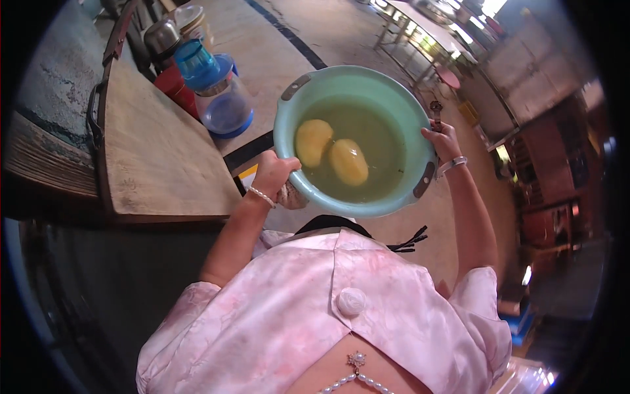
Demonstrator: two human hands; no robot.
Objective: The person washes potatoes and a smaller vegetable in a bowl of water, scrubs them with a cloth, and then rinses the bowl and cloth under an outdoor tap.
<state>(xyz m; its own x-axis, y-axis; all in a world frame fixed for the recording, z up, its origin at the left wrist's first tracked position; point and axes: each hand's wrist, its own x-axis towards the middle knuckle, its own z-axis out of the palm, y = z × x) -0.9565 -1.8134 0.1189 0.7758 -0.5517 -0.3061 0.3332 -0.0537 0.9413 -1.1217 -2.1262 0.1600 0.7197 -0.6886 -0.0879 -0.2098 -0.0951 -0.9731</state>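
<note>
A round light-green plastic basin is held out in front of me, with both my hands at its rim. Cloudy greenish water fills its lower part. Two peeled yellow potatoes sit in that water, one potato on the left and another potato near the middle. My left hand is closed on the near-left rim, thumb over the edge. On the far-right side my right hand grips the rim, most of its fingers hidden behind the wall. Below my left hand shows a beige lumpy thing, unclear in kind.
A wooden board with a dark handle lies on my left. Beyond it stand a clear jug with blue parts, a metal pot and a red container. A white table and a pink stool are farther right.
</note>
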